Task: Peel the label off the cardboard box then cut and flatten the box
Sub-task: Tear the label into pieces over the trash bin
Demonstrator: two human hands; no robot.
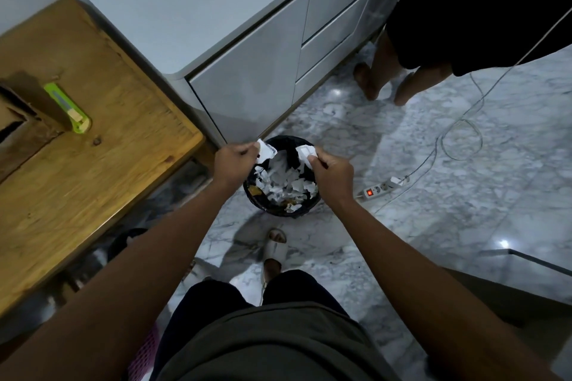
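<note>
white, ragged paper label pieces sit pinched in both fists over a round black wastebasket [280,209] heaped with torn scraps: the left hand [236,161] grips a barcoded strip [266,150], the right hand [332,174] a crumpled piece [306,154]. the brown cardboard box [14,116] lies on the grainy wooden table [108,145] beside a lime-green plastic utility knife [67,108].

Black bin [280,210], power strip [379,189]

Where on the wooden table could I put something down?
Wooden table: bare between the green cutter and its right and near edges. The far-left corner is crowded by the cardboard box.
</note>
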